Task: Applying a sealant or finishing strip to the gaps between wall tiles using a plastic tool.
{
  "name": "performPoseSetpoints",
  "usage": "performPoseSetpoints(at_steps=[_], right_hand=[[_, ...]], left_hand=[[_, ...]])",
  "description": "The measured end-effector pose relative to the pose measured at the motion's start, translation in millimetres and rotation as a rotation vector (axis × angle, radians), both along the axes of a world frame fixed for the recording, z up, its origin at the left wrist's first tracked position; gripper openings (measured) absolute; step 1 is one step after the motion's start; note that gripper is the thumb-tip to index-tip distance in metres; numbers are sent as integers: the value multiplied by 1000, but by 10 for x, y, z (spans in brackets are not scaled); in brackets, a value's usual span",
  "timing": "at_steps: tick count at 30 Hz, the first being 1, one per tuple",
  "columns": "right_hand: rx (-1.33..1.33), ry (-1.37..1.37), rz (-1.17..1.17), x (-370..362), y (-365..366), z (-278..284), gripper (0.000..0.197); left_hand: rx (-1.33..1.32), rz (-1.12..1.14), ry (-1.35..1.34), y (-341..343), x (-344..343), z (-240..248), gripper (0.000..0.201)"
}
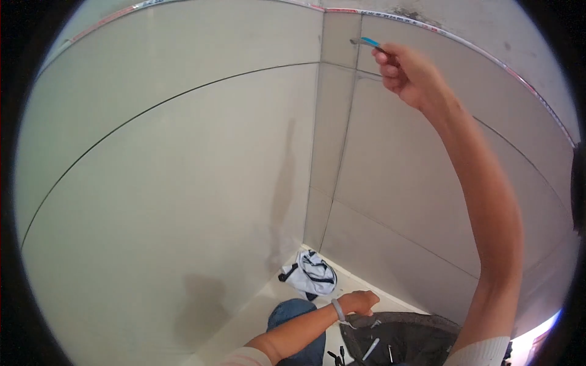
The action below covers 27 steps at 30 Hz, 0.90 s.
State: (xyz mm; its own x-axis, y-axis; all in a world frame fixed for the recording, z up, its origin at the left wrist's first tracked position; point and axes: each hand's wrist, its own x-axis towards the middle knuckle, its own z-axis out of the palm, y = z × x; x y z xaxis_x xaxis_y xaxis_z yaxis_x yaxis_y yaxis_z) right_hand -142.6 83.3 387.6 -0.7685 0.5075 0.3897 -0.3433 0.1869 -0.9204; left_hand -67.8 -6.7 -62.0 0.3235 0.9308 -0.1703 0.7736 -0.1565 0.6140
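Note:
My right hand (403,70) is raised high, its fingers closed around a slim tool with a bright blue part (370,41). The tool's exact kind is unclear. Its tip points left at the tiled wall (415,158), close to a vertical joint line near the corner. Low down, my left hand (359,302), with a grey band on the wrist, is by the foot of the right wall, just above the rim of a black cloth bag (421,335). Its fingers look curled in, and whatever may be inside them is hidden.
A white-and-black bag (310,274) lies on the floor in the corner. Several small tools, among them a white stick (370,349), lie in or by the black bag. My jeans-covered knee (293,311) is near the left wall (171,183). Printed tape (427,25) edges the tiles' top.

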Motion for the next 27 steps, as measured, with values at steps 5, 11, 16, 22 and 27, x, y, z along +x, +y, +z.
performPoseSetpoints(at_steps=[5,11,16,22,27], right_hand=[[-28,40,-118,-614,10,61,15],[29,65,-211,-1076,16,104,13],[13,87,-240,-1277,4,97,13],[69,59,-222,-1358,254,160,12],[52,122,-280,-1377,209,118,17]], left_hand=[[-21,-18,1,48,-404,-259,48],[-77,-52,-8,16,-620,-401,44],[-74,-60,0,17,-742,-441,45],[-90,-64,-42,68,-780,-538,48],[-119,-50,-55,91,-819,-589,49]])
